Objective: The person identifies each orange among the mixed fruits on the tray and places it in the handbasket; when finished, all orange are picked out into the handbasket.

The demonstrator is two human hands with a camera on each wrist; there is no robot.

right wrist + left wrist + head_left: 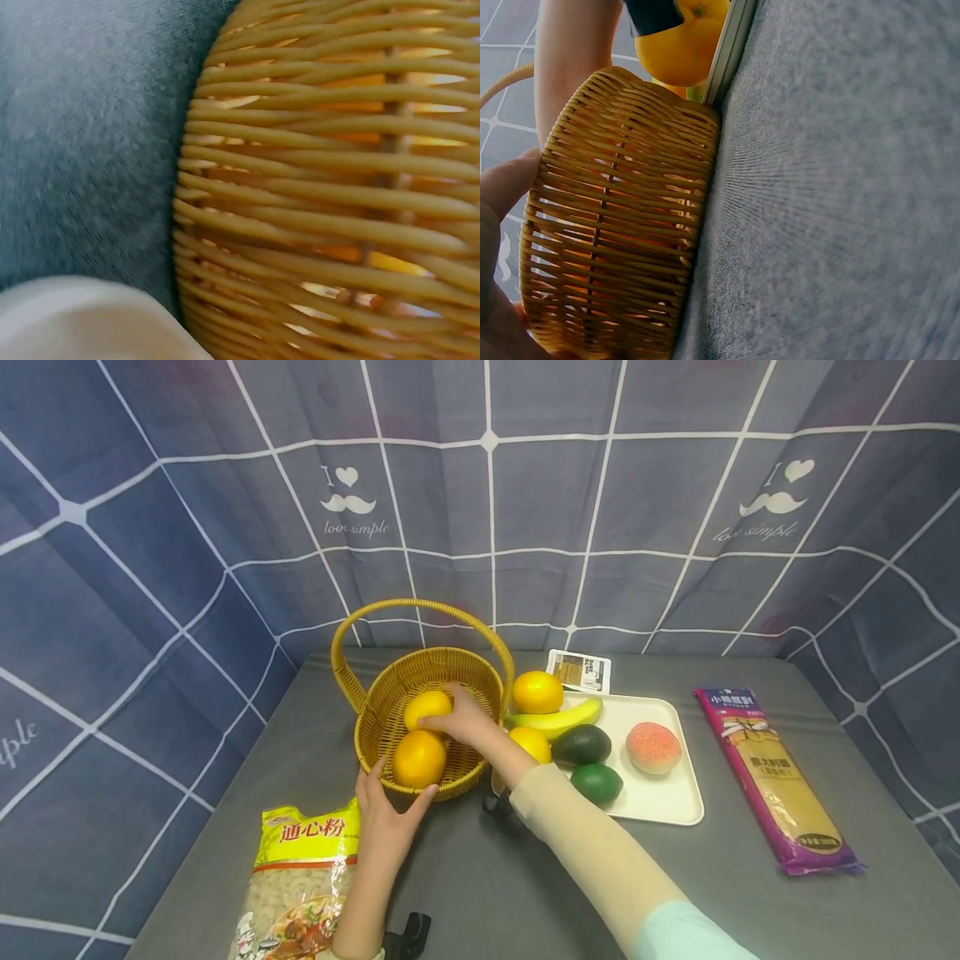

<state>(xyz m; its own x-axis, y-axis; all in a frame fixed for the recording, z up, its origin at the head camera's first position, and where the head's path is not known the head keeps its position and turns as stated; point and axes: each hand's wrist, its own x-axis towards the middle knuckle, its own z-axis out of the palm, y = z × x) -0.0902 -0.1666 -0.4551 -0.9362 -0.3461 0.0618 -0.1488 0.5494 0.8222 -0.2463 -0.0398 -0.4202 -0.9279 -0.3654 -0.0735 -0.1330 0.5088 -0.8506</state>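
We've got a round, golden wicker basket (375, 731) with a tall, ribbed, arched handle (420, 602), standing on a matte grey tabletop (510, 893). Inside, a smooth, glossy, round orange fruit (418, 762) sits in front of a yellower rounded fruit (422, 706). We see the right hand (465, 720) partly closed, curled round the rear one; the left hand (390, 814) spreads wide, touching the basket's front.

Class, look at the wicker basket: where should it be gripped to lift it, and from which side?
Likely the top of its arched handle, from above. It rises over the wicker basket, nothing covers its top, and it spans opposite sides, so a lift should stay fairly level.
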